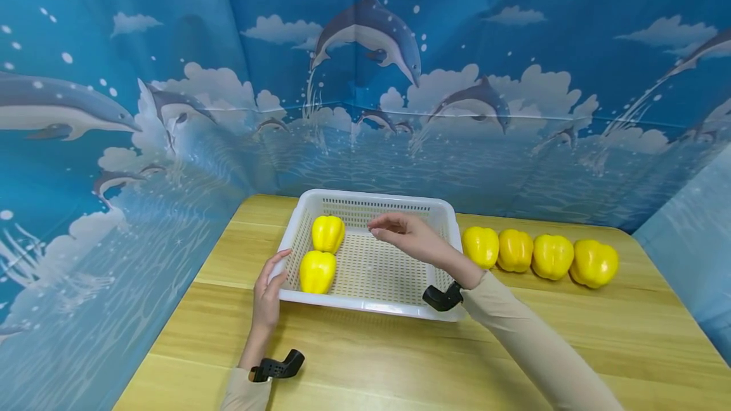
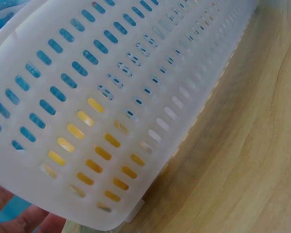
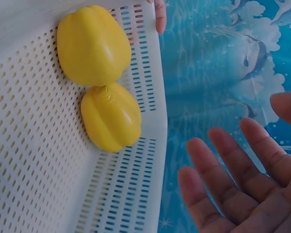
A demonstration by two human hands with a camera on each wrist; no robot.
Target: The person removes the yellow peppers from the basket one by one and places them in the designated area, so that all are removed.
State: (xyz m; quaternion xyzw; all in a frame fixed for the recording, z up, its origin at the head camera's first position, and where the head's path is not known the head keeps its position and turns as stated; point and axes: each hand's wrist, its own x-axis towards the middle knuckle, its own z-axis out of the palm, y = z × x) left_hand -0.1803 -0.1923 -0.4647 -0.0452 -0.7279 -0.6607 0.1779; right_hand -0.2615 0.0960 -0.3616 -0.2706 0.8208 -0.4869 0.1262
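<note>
A white plastic basket (image 1: 365, 304) with slotted walls stands on the table. Two yellow bell peppers, a far one (image 1: 328, 233) and a near one (image 1: 317, 272), touch each other along its left wall. My left hand (image 1: 267, 293) holds the basket's left rim near the front corner; in the left wrist view only some of its fingers (image 2: 24, 221) show. Above the basket's floor hovers my right hand (image 1: 414, 238), its fingers loosely bent and nothing in them. The right wrist view shows this palm (image 3: 262, 204) and the spread fingers, apart from the peppers.
To the right of the basket, several more yellow bell peppers (image 1: 553, 257) stand in a row on the wooden table (image 1: 365, 360). The nearest of them is close to the basket's right wall. A blue dolphin-print curtain (image 1: 365, 144) hangs behind the table and along its sides.
</note>
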